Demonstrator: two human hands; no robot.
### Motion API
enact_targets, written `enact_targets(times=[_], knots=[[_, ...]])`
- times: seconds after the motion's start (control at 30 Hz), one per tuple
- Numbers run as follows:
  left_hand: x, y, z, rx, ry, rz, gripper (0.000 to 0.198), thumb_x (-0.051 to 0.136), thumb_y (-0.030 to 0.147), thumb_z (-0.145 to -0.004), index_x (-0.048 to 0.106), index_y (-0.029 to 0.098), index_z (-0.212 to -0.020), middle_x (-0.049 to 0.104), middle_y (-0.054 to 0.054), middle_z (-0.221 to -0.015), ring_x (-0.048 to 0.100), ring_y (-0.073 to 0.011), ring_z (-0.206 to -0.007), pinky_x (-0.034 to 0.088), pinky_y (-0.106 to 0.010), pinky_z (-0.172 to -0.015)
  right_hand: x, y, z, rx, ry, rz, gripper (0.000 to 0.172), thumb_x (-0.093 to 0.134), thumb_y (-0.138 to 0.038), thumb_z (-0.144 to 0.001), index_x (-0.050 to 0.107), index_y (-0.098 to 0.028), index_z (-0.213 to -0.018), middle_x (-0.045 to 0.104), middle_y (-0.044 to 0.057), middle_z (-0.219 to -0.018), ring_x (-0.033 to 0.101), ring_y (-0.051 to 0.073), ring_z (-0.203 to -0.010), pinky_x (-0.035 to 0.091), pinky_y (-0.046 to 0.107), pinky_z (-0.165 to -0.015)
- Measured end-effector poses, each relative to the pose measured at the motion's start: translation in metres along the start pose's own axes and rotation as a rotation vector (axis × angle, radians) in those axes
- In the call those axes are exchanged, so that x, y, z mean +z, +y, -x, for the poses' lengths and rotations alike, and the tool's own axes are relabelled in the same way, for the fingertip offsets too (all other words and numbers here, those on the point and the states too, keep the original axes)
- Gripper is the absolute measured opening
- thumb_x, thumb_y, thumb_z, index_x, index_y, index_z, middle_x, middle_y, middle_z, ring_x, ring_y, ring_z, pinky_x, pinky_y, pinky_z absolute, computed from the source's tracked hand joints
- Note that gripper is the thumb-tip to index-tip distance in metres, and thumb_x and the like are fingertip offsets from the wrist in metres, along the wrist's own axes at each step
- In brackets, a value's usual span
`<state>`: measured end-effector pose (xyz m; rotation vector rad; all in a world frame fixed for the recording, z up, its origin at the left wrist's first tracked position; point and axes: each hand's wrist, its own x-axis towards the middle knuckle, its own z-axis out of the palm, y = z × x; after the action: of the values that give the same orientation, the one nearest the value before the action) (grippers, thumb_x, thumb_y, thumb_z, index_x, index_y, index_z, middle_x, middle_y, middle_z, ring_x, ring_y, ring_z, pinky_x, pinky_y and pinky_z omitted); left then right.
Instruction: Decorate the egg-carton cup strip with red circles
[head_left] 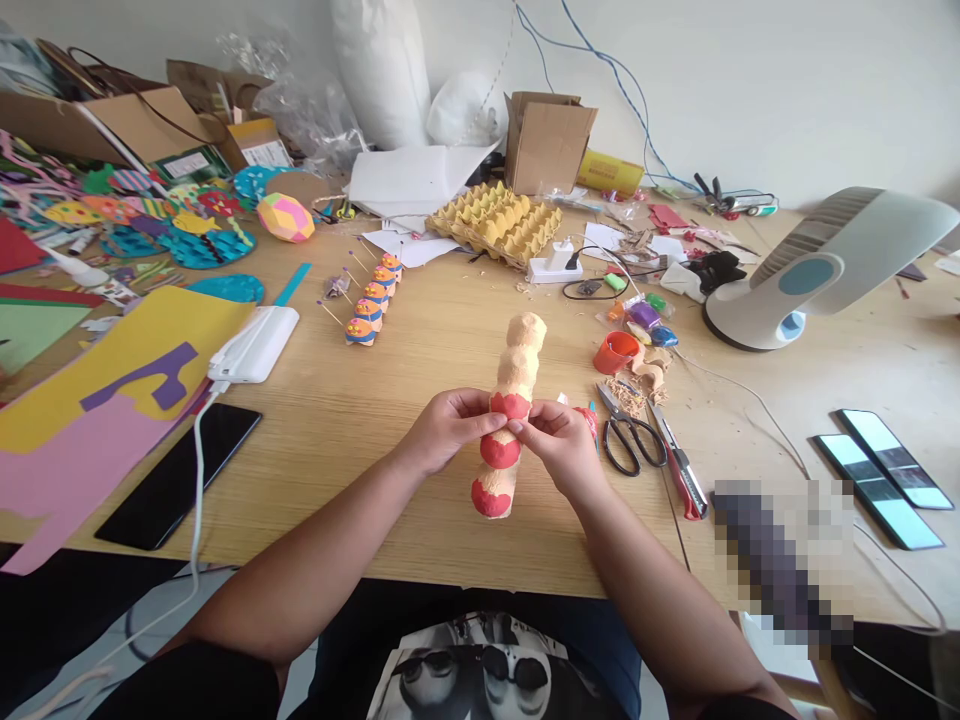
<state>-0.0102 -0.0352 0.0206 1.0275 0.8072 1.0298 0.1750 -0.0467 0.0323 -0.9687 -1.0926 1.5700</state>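
Note:
A strip of several egg-carton cups (pixel 517 370) is held upright-slanting over the table between my two hands. Its upper cups are plain cream; red patches cover parts of the three lower ones. My left hand (pixel 459 425) pinches the strip's left side near the middle, thumb on the front. From the right, my right hand (pixel 559 440) grips it at the same height, its thumb tip close to the left one at the lower edge of a red patch.
Scissors (pixel 634 440), a utility knife (pixel 686 480) and a red cup (pixel 616 352) lie right of my hands. A decorated carton strip (pixel 373 300), power bank (pixel 255 345) and phone (pixel 180 475) are left. Behind stand a yellow egg tray (pixel 499 225) and white fan (pixel 810 270).

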Motion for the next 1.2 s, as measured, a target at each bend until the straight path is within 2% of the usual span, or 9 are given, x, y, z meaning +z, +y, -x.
enact_targets(times=[0.17, 0.3, 0.43, 0.53, 0.6, 0.83, 1.07, 1.2], knots=[[-0.005, 0.002, 0.000, 0.018, 0.026, -0.122, 0.030, 0.089, 0.038, -0.074, 0.082, 0.015, -0.092, 0.079, -0.009, -0.089, 0.071, -0.0218, -0.082, 0.054, -0.031, -0.075, -0.001, -0.003, 0.001, -0.007, -0.035, 0.019, 0.028, 0.095, -0.041, -0.068, 0.078, -0.023, -0.079, 0.075, 0.001, -0.076, 0.065, 0.017, -0.070, 0.052, 0.033, -0.069], [-0.004, 0.005, 0.001, 0.049, 0.052, -0.148, 0.026, 0.090, 0.035, -0.073, 0.081, 0.015, -0.087, 0.076, -0.006, -0.080, 0.068, -0.0183, -0.074, 0.051, -0.028, -0.069, -0.004, 0.000, 0.000, 0.058, -0.082, -0.088, 0.036, 0.090, -0.053, -0.072, 0.077, -0.021, -0.083, 0.075, 0.002, -0.082, 0.066, 0.017, -0.075, 0.054, 0.034, -0.076], [0.002, 0.006, 0.003, -0.003, -0.020, 0.050, 0.032, 0.093, 0.038, -0.069, 0.080, 0.015, -0.087, 0.075, -0.006, -0.081, 0.066, -0.0171, -0.074, 0.052, -0.029, -0.071, -0.005, 0.004, -0.001, 0.120, -0.092, -0.160, 0.040, 0.087, -0.058, -0.074, 0.075, -0.020, -0.080, 0.073, 0.002, -0.079, 0.065, 0.016, -0.075, 0.053, 0.033, -0.079], [0.004, 0.004, 0.003, -0.088, -0.078, 0.248, 0.034, 0.088, 0.045, -0.074, 0.079, 0.014, -0.086, 0.072, -0.006, -0.077, 0.064, -0.0153, -0.070, 0.051, -0.028, -0.067, -0.004, 0.004, 0.000, 0.101, -0.100, -0.148, 0.035, 0.090, -0.052, -0.073, 0.077, -0.020, -0.082, 0.074, 0.001, -0.081, 0.065, 0.016, -0.078, 0.051, 0.032, -0.082], [0.004, 0.003, 0.003, -0.138, -0.087, 0.298, 0.031, 0.086, 0.043, -0.078, 0.078, 0.014, -0.082, 0.070, -0.005, -0.073, 0.062, -0.0139, -0.066, 0.049, -0.026, -0.063, -0.003, 0.003, 0.000, 0.099, -0.099, -0.173, 0.031, 0.092, -0.046, -0.071, 0.077, -0.021, -0.082, 0.075, 0.001, -0.083, 0.064, 0.016, -0.080, 0.050, 0.031, -0.084], [0.004, 0.003, 0.004, -0.241, -0.114, 0.338, 0.027, 0.087, 0.038, -0.077, 0.078, 0.013, -0.083, 0.071, -0.006, -0.074, 0.064, -0.0154, -0.067, 0.050, -0.026, -0.063, -0.001, 0.002, 0.004, 0.222, -0.166, -0.334, 0.029, 0.088, -0.044, -0.077, 0.077, -0.020, -0.089, 0.072, 0.002, -0.082, 0.062, 0.017, -0.078, 0.048, 0.031, -0.080], [0.002, 0.002, 0.004, -0.263, -0.158, 0.308, 0.030, 0.087, 0.038, -0.076, 0.079, 0.012, -0.087, 0.072, -0.007, -0.078, 0.066, -0.0167, -0.071, 0.051, -0.028, -0.067, -0.002, 0.002, 0.005, 0.230, -0.206, -0.348, 0.028, 0.087, -0.041, -0.077, 0.075, -0.018, -0.086, 0.070, 0.001, -0.078, 0.059, 0.016, -0.072, 0.047, 0.031, -0.077], [0.004, 0.001, 0.005, -0.255, -0.107, 0.282, 0.035, 0.090, 0.041, -0.072, 0.075, 0.011, -0.079, 0.066, -0.004, -0.070, 0.060, -0.0130, -0.064, 0.046, -0.025, -0.061, 0.000, 0.002, 0.006, 0.208, -0.208, -0.326, 0.029, 0.088, -0.042, -0.077, 0.076, -0.018, -0.086, 0.072, 0.002, -0.079, 0.060, 0.017, -0.075, 0.047, 0.031, -0.078]])
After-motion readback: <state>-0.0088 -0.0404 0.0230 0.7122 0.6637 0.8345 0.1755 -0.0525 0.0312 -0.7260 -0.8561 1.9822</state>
